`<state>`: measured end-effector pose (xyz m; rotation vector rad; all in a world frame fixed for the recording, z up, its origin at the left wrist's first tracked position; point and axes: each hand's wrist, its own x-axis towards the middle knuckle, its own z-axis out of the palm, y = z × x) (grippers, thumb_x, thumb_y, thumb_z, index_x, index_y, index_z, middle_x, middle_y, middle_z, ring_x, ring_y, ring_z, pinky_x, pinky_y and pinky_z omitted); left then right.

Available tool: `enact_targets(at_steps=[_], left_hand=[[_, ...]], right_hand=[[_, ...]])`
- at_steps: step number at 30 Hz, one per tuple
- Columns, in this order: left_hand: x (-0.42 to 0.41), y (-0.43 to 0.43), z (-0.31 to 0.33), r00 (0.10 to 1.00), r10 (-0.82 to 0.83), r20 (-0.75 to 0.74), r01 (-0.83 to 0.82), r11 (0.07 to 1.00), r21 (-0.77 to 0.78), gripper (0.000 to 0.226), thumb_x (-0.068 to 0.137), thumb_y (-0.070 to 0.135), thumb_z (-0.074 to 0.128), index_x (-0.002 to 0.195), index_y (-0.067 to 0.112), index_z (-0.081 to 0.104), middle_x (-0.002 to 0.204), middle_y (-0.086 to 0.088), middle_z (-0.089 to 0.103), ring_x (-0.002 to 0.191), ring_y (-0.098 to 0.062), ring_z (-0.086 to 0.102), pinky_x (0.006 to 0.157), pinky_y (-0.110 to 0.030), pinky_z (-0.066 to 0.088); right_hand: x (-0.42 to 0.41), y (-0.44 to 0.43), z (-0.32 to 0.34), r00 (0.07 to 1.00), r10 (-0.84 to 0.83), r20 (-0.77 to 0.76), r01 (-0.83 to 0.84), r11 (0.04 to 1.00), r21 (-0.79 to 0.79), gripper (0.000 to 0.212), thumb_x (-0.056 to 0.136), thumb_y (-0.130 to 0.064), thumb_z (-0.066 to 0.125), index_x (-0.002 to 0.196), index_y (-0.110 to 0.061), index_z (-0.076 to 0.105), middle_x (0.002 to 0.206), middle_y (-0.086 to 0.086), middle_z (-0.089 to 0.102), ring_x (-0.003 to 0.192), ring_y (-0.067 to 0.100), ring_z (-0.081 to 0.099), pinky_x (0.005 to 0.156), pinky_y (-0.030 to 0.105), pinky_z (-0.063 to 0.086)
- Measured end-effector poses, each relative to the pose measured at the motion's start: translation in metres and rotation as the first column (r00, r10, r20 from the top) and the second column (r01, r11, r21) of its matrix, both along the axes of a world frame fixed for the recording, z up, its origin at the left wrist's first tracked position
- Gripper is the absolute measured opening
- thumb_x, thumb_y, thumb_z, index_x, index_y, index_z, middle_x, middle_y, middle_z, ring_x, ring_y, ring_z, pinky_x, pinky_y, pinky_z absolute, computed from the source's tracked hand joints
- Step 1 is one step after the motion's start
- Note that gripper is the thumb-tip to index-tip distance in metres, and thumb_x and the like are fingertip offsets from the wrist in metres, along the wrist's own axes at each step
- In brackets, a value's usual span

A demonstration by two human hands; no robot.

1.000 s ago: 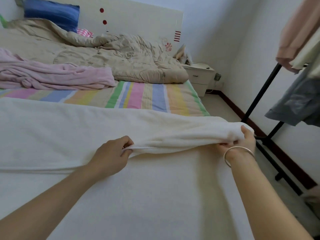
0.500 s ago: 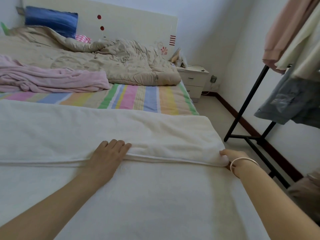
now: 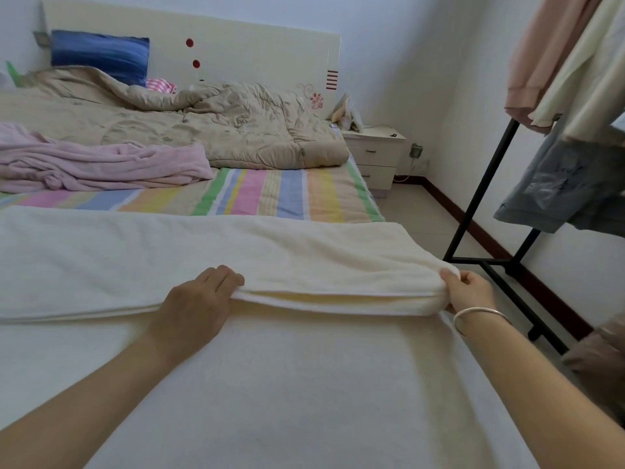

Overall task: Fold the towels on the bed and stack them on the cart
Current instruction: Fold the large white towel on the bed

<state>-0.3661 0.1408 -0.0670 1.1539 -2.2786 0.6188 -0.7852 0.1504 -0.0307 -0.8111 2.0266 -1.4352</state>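
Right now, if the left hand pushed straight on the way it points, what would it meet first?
The white towel whose edge the left hand grips; past it the striped sheet, probably then the beige quilt.

"What covered the bed (image 3: 359, 184)?"

"A striped sheet (image 3: 250, 192), bare only in a band across the middle."

"And the near end?"

"A white towel (image 3: 169, 258) lay spread right across it, its far part doubled over onto the rest."

"Further up?"

"A pink towel (image 3: 101, 164) sat crumpled on the sheet at the left. Behind it a beige quilt (image 3: 236, 130) was bunched toward the headboard, a blue pillow (image 3: 101, 55) propped there."
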Motion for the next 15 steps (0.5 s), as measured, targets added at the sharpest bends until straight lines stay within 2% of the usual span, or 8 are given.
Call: enact_targets(at_steps=[3,6,7,9,12,14,15], left_hand=[[0.001,0.011,0.002,0.996,-0.091,-0.026,0.092,0.992,0.084,0.020,0.079,0.012,0.044,0.085,0.017,0.062,0.080,0.004,0.057,0.068,-0.020,0.056,0.050,-0.031,0.045],[0.004,0.016,-0.007,0.995,-0.086,-0.043,0.093,0.966,0.240,0.009,0.079,0.015,0.059,0.085,0.022,0.060,0.081,0.008,0.057,0.071,-0.016,0.056,0.057,-0.031,0.047],[0.004,0.017,-0.009,0.996,-0.054,-0.077,0.074,0.952,0.296,0.011,0.080,0.018,0.067,0.086,0.024,0.060,0.083,0.011,0.057,0.074,-0.014,0.057,0.057,-0.030,0.048],[0.002,0.019,-0.009,0.990,0.004,-0.138,0.042,0.943,0.329,0.015,0.082,0.024,0.073,0.089,0.026,0.060,0.086,0.013,0.057,0.076,-0.010,0.057,0.057,-0.028,0.050],[0.001,0.016,-0.007,0.985,0.075,-0.154,-0.023,0.949,0.314,0.015,0.082,0.022,0.072,0.089,0.026,0.060,0.086,0.011,0.057,0.075,-0.013,0.059,0.052,-0.030,0.050],[0.000,0.013,-0.009,0.990,0.093,-0.109,-0.056,0.951,0.303,0.021,0.075,0.019,0.079,0.085,0.025,0.061,0.082,0.010,0.058,0.072,-0.015,0.060,0.048,-0.027,0.047],[-0.001,0.012,-0.010,0.992,0.095,-0.084,-0.066,0.951,0.302,0.024,0.071,0.017,0.081,0.082,0.024,0.062,0.079,0.010,0.058,0.070,-0.016,0.060,0.046,-0.026,0.045]], right_hand=[[-0.008,0.000,-0.007,0.977,0.015,-0.210,0.008,0.994,0.107,0.031,0.088,-0.032,0.064,0.108,-0.009,0.060,0.101,0.008,0.062,0.094,0.031,0.058,0.086,0.040,0.048],[-0.010,0.006,-0.020,0.963,0.120,-0.240,-0.038,0.947,0.320,0.029,0.087,-0.033,0.067,0.099,-0.009,0.058,0.093,0.009,0.062,0.088,0.031,0.058,0.083,0.041,0.048],[-0.009,0.008,-0.024,0.960,0.142,-0.241,-0.053,0.938,0.342,0.030,0.086,-0.034,0.068,0.097,-0.007,0.059,0.090,0.010,0.063,0.085,0.031,0.059,0.083,0.042,0.050],[-0.006,0.013,-0.027,0.966,0.128,-0.222,-0.050,0.944,0.327,0.031,0.086,-0.035,0.067,0.094,-0.006,0.060,0.085,0.011,0.063,0.082,0.033,0.060,0.081,0.042,0.051],[-0.007,0.012,-0.024,0.984,0.104,-0.143,-0.056,0.950,0.308,0.038,0.089,-0.041,0.062,0.089,-0.003,0.063,0.086,0.015,0.064,0.086,0.036,0.062,0.083,0.042,0.050],[-0.010,0.013,-0.021,0.996,0.083,-0.024,-0.072,0.953,0.295,0.042,0.088,-0.045,0.063,0.086,-0.003,0.064,0.090,0.017,0.064,0.087,0.037,0.064,0.087,0.046,0.053],[-0.011,0.013,-0.020,0.995,0.065,0.074,-0.083,0.957,0.279,0.040,0.087,-0.042,0.064,0.086,-0.003,0.063,0.091,0.018,0.063,0.084,0.036,0.065,0.083,0.048,0.055]])
